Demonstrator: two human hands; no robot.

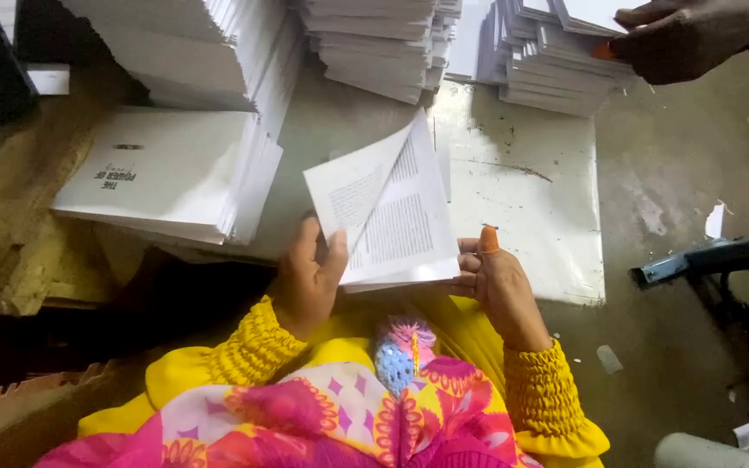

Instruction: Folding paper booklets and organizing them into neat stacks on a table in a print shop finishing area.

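The left hand [307,279] holds a folded bundle of printed sheets [389,217] at its lower left corner; the grip is closed on the paper, thumb on top. The right hand [493,279] supports the same bundle at its lower right edge, fingers curled under it, and the thumb carries an orange rubber cap [488,238]. The top leaf of the bundle is lifted and bent upward. The bundle is above the person's lap, at the near edge of a grey tabletop [522,199].

Left of the bundle lies a stack of white booklets [162,178] with dark print on its top cover. Behind the bundle, more paper stacks [383,43] stand on the tabletop. Far right of these stacks, another person's hand [691,39] touches the top of a further stack [556,65]. Right of the bundle, beyond the tabletop, a dark metal bar [713,258] stands over a dirty floor [687,173].
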